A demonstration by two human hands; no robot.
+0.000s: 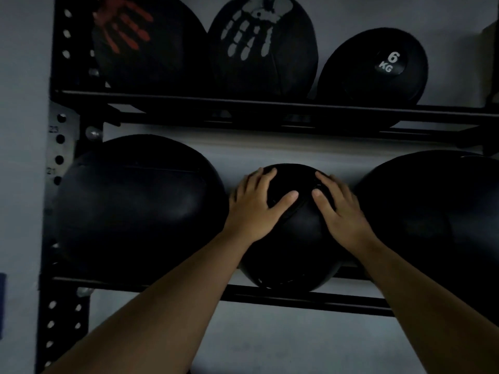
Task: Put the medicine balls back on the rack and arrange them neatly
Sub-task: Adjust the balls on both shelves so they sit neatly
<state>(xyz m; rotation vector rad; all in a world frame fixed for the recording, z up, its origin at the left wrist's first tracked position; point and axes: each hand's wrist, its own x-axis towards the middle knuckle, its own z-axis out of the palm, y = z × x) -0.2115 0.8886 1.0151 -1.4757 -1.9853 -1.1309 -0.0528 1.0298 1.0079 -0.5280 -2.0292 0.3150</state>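
Head view: left hand (255,209) and right hand (340,211) lie flat, fingers spread, on the small ball (293,238) at ten and two o'clock, gripping nothing; it looks dense and smooth, best cradled low.

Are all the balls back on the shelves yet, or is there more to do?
Nearly. Three balls, including the 6 kg ball, sit on the upper shelf, and two big ones on the lower. The left hand and right hand rest on the small middle ball, settling it. Maybe only straightening remains.

Both hands flat on middle ball (293,233), lower rack (297,298) shelf
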